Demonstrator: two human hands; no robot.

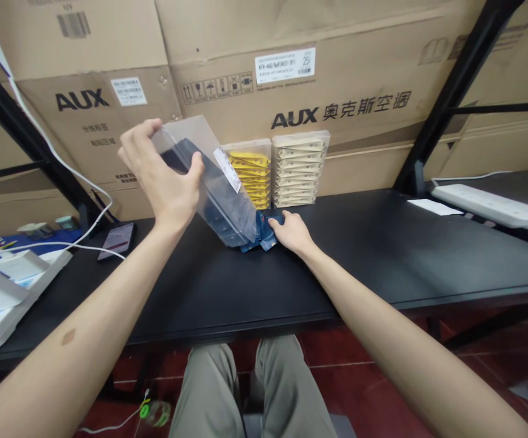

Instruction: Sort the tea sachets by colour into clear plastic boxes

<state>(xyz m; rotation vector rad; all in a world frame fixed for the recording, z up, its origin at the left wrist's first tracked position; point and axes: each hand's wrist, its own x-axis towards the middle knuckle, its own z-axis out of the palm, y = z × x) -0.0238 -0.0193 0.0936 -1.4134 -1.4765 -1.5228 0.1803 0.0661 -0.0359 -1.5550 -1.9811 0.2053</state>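
Note:
My left hand (166, 173) grips the upper end of a clear plastic box (227, 201), which is tilted with its lower end down by the black table. Dark blue packets show inside it and at its lower right end. My right hand (294, 231) is closed on a blue packet (267, 237) at that end, low over the table. Behind stand two clear boxes, one with a stack of yellow packets (252, 179), the other with cream packets (299, 173).
Large AUX cardboard boxes (346, 79) rise behind the black table (264, 292). At left lie a phone (117, 240), white cables and a power strip (40, 286). At right are a white card (435, 207) and another power strip (492, 205). Black metal posts frame both sides.

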